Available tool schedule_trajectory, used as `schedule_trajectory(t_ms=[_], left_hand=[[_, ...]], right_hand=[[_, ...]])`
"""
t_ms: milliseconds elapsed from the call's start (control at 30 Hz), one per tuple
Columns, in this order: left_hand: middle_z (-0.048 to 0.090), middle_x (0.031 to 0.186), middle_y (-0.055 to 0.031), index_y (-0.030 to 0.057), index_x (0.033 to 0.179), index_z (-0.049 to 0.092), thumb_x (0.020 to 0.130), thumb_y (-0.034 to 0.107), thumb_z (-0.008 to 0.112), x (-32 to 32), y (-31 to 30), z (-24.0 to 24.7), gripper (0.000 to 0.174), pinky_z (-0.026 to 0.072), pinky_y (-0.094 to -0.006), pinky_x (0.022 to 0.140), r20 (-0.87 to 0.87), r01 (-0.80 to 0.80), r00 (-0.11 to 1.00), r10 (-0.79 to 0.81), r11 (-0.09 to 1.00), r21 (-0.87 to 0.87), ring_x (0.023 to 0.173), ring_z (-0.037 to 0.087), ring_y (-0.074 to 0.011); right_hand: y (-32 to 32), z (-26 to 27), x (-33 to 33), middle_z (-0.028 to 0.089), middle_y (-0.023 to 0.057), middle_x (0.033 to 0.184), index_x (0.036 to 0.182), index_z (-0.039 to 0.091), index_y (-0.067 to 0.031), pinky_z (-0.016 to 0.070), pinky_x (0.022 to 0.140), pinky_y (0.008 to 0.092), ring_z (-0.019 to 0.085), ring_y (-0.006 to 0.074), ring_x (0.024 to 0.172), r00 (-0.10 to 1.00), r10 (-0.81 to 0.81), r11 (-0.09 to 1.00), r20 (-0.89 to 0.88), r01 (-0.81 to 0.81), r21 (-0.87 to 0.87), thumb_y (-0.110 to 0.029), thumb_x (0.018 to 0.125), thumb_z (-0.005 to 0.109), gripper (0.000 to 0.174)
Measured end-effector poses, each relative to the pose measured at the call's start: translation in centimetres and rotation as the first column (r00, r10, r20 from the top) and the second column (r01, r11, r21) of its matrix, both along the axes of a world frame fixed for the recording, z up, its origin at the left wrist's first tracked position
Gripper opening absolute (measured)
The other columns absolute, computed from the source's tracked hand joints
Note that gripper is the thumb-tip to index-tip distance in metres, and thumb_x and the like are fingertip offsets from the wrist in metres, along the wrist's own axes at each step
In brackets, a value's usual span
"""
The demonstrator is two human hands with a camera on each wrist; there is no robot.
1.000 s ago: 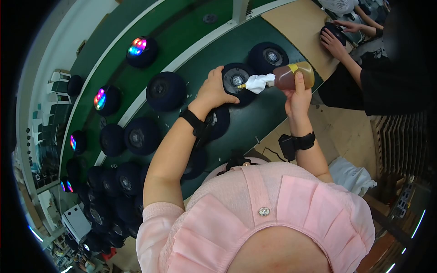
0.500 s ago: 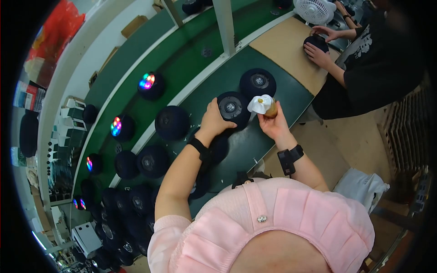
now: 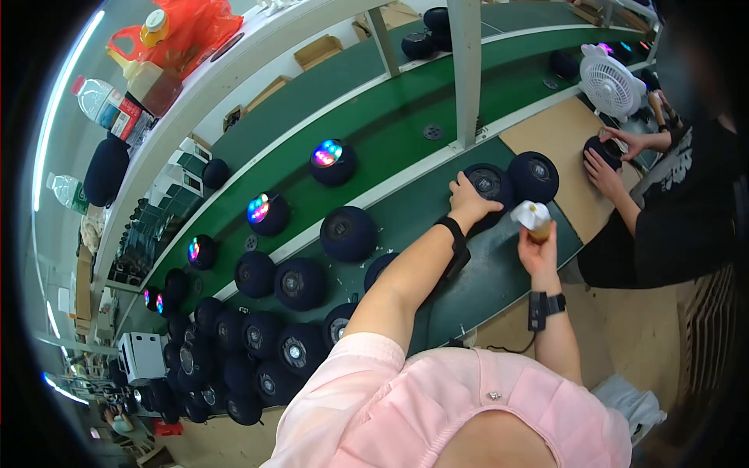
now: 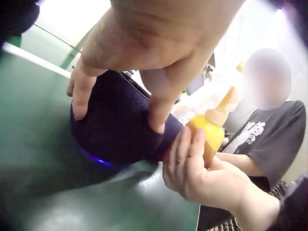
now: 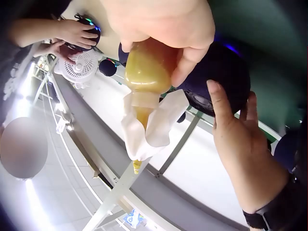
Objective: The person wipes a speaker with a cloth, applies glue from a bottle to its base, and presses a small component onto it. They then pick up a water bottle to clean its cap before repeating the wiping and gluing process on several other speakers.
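Observation:
A dark blue round speaker point(image 3: 488, 184) stands on the green bench, its round recessed face up, with my left hand point(image 3: 471, 204) gripping its near left side. In the left wrist view that hand's fingers spread over the speaker's fabric point(image 4: 113, 120), and a blue glow shows at its lower edge. My right hand point(image 3: 538, 253) holds a squeeze bottle point(image 3: 537, 226) upright, close to the speaker but apart from it. Yellow-brown liquid fills the bottle point(image 5: 147, 67) in the right wrist view, and white tissue point(image 5: 154, 127) wraps its nozzle. A second speaker point(image 3: 534, 177) touches the first.
Several more speakers point(image 3: 300, 284) crowd the bench to the left. Lit speakers point(image 3: 333, 162) stand on the green belt point(image 3: 390, 140) beyond a white rail. At the right, a person in black handles another speaker point(image 3: 602, 153) by a white fan point(image 3: 612, 84). A metal post point(image 3: 467, 74) rises behind.
The bottle's nozzle has come away from the speaker's face, and the bottle has turned from lying sideways to upright. My left hand still grips the speaker. The head view has swung leftward.

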State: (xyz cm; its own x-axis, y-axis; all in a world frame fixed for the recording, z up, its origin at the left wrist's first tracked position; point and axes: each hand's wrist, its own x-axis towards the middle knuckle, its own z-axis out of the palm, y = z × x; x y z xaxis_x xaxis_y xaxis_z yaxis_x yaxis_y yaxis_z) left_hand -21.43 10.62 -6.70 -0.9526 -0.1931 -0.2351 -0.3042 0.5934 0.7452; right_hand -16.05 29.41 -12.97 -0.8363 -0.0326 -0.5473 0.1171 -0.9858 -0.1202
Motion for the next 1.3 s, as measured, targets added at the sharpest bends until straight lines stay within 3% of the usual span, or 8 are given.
schedule_trajectory(t_ms=[167, 267, 400, 467, 800, 1033, 1167, 1300], left_hand=[[0.051, 0.116, -0.0234, -0.0085, 0.122, 0.041, 0.065, 0.041, 0.072, -5.8, -11.2, 1.3, 0.082, 0.0402, -0.0389, 0.092, -0.250, -0.315, 0.902, 0.351, 0.933, 0.173, 0.113, 0.047, -0.0328], [0.047, 0.120, -0.0244, -0.0060, 0.122, 0.040, 0.066, 0.036, 0.072, -8.3, -21.0, 1.3, 0.078, 0.0424, -0.0413, 0.091, -0.346, -0.890, 0.425, 0.837, 0.455, 0.007, 0.107, 0.051, -0.0350], [0.050, 0.117, -0.0198, -0.0069, 0.120, 0.041, 0.066, 0.042, 0.073, -8.2, -30.2, -6.9, 0.079, 0.0453, -0.0390, 0.086, 0.132, -0.658, 0.482, 0.866, 0.258, 0.707, 0.106, 0.052, -0.0274], [0.045, 0.119, -0.0161, -0.0030, 0.116, 0.047, 0.061, 0.049, 0.074, -7.5, -27.5, -5.3, 0.080, 0.0419, -0.0495, 0.083, 0.416, -0.805, 0.340, 0.843, 0.032, 0.592, 0.103, 0.046, -0.0295], [0.029, 0.139, -0.0146, 0.0039, 0.136, 0.024, 0.063, 0.046, 0.072, -8.3, -26.5, -4.5, 0.097, 0.0280, -0.0574, 0.096, 0.333, -0.743, 0.346, 0.877, 0.039, 0.668, 0.123, 0.035, -0.0311], [0.039, 0.129, -0.0094, 0.0111, 0.133, 0.021, 0.057, 0.019, 0.078, -8.1, -25.3, -4.4, 0.095, 0.0305, -0.0523, 0.094, 0.103, -0.680, 0.580, 0.808, 0.410, 0.607, 0.113, 0.043, -0.0267], [0.041, 0.123, -0.0157, 0.0030, 0.126, 0.027, 0.045, 0.012, 0.080, -8.4, -25.2, -5.6, 0.097, 0.0387, -0.0361, 0.093, -0.511, -0.144, 0.836, 0.198, 0.979, 0.145, 0.109, 0.046, -0.0292], [0.040, 0.117, -0.0182, 0.0078, 0.126, 0.032, 0.042, 0.016, 0.080, -5.8, -20.3, -0.3, 0.097, 0.0402, -0.0439, 0.092, -0.425, 0.064, 0.848, -0.317, 0.857, -0.510, 0.112, 0.039, -0.0366]], right_hand=[[3.5, 1.3, 4.0, 0.057, 0.0061, 0.111, 0.111, 0.053, -0.0080, 0.0484, 0.085, 0.0337, 0.055, 0.0204, 0.103, 0.999, -0.023, 0.996, 0.024, 0.021, 0.088, -0.038, 0.086, 0.056, 0.040], [4.8, 1.6, 5.9, 0.058, 0.0059, 0.109, 0.110, 0.054, -0.0079, 0.0465, 0.089, 0.0353, 0.055, 0.0216, 0.103, 0.998, -0.030, 0.994, 0.055, 0.024, 0.104, -0.038, 0.086, 0.055, 0.039], [4.9, 1.1, 7.8, 0.060, 0.0042, 0.105, 0.106, 0.056, -0.0095, 0.0440, 0.092, 0.0357, 0.056, 0.0202, 0.100, 0.995, -0.085, 0.986, 0.056, 0.076, 0.149, -0.038, 0.086, 0.055, 0.035], [4.7, 1.1, 8.3, 0.060, 0.0035, 0.104, 0.105, 0.056, -0.0099, 0.0438, 0.092, 0.0353, 0.056, 0.0198, 0.100, 0.996, -0.077, 0.990, 0.050, 0.070, 0.126, -0.039, 0.086, 0.055, 0.035], [2.5, 1.5, 8.8, 0.059, 0.0037, 0.105, 0.108, 0.053, -0.0113, 0.0476, 0.085, 0.0332, 0.056, 0.0199, 0.099, 0.983, -0.014, 0.989, 0.185, -0.015, 0.150, -0.043, 0.086, 0.053, 0.039], [2.4, 1.0, 9.7, 0.059, 0.0023, 0.106, 0.108, 0.054, -0.0136, 0.0484, 0.077, 0.0297, 0.057, 0.0181, 0.097, 0.981, -0.001, 0.986, 0.194, -0.032, 0.166, -0.044, 0.086, 0.052, 0.038], [2.4, 0.8, 10.0, 0.059, 0.0019, 0.106, 0.108, 0.054, -0.0131, 0.0483, 0.078, 0.0299, 0.057, 0.0182, 0.097, 0.973, -0.007, 0.985, 0.232, -0.032, 0.167, -0.046, 0.085, 0.053, 0.040], [2.5, 1.4, 10.2, 0.059, 0.0030, 0.106, 0.109, 0.054, -0.0128, 0.0480, 0.080, 0.0308, 0.056, 0.0189, 0.098, 0.977, 0.023, 0.988, 0.213, -0.054, 0.144, -0.044, 0.085, 0.054, 0.039]])
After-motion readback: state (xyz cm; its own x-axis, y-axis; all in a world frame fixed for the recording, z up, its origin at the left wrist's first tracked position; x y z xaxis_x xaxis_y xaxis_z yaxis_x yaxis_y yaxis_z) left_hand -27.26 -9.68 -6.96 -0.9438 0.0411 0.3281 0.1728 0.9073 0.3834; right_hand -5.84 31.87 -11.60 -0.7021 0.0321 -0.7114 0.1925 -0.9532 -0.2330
